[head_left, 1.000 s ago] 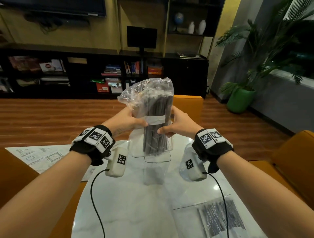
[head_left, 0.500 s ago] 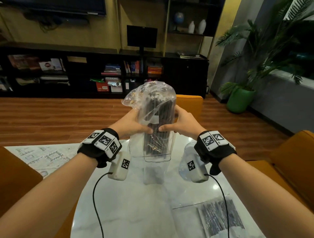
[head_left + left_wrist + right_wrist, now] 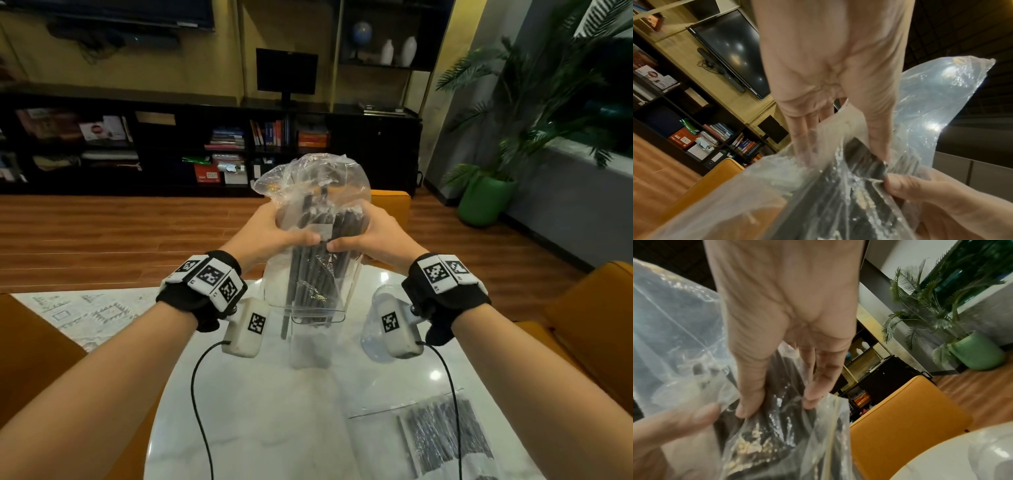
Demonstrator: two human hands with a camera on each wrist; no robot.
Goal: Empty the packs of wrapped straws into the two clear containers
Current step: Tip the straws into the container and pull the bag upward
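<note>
A clear plastic pack (image 3: pixel 315 192) full of dark wrapped straws (image 3: pixel 315 274) stands upside down over a clear square container (image 3: pixel 315 339) on the white table (image 3: pixel 274 411). My left hand (image 3: pixel 274 233) grips the pack from the left and my right hand (image 3: pixel 370 233) from the right, thumbs meeting at the front. The straws' lower ends reach into the container's mouth. In the wrist views the left hand (image 3: pixel 838 142) and right hand (image 3: pixel 777 402) squeeze the pack (image 3: pixel 931 113) round the bundle (image 3: pixel 760 434). A second clear container (image 3: pixel 375 329) stands half hidden behind my right wrist. Another pack of straws (image 3: pixel 442 435) lies flat at the front right.
Orange chairs surround the table: one beyond it (image 3: pixel 390 202), one at the right (image 3: pixel 589 325), one at the left (image 3: pixel 30 370). A patterned rug (image 3: pixel 82 311) lies on the wooden floor. Wrist camera cables (image 3: pixel 198 411) trail over the table.
Both hands have slid up the pack and squeezed it. The straws have dropped lower, and their ends now hang into the container's mouth.
</note>
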